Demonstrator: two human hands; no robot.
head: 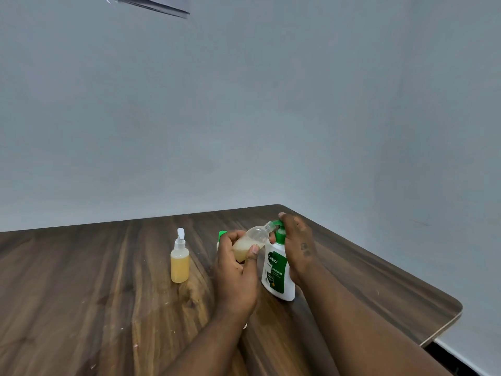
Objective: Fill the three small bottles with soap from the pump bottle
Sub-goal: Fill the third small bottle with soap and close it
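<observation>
While the left hand (235, 275) wraps its fingers and thumb round the small bottle (254, 237), tilting its open neck against the nozzle of the pump bottle (278, 270), the right hand (296, 240) curls over the green pump head, thumb at the collar. The thin clear plastic looks light and squeezable, likely slick if soap drips, so a gentle mid-body hold suits it. It is partly filled. Left of the pump bottle a filled bottle (179, 263) stands capped on the table (108, 294).
</observation>
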